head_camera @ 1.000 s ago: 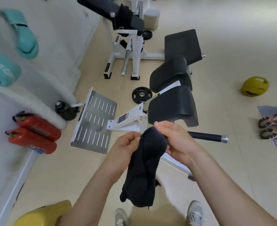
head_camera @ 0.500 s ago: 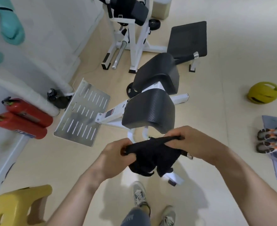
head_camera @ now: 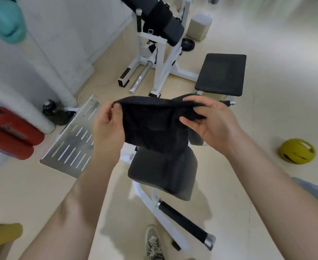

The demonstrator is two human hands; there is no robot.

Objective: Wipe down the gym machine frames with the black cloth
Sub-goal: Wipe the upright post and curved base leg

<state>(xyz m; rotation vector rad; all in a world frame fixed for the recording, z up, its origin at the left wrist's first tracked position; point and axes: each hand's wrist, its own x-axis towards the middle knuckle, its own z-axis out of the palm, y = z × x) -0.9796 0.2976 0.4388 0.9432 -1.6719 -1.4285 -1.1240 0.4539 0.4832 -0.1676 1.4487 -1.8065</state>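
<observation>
A black cloth (head_camera: 154, 124) is stretched out in the air between my hands, above the white-framed gym machine (head_camera: 145, 194). My left hand (head_camera: 107, 124) pinches the cloth's left corner. My right hand (head_camera: 210, 121) grips its right end, fingers curled round the fabric. Below the cloth sits the machine's dark grey pad (head_camera: 163, 171), and a black foam handle (head_camera: 184, 222) juts toward the bottom right. A second white machine frame (head_camera: 162, 59) with black pads stands farther back.
A slotted metal footplate (head_camera: 73, 145) lies at the left. Red fire extinguishers (head_camera: 10, 134) lie by the wall. A yellow ball (head_camera: 296, 151) rests on the floor at right. A yellow stool (head_camera: 2, 235) is at bottom left; my shoe (head_camera: 154, 243) is below.
My hands have risen and moved apart, spreading the bunched cloth out wide. The view has shifted closer over the machine's pad.
</observation>
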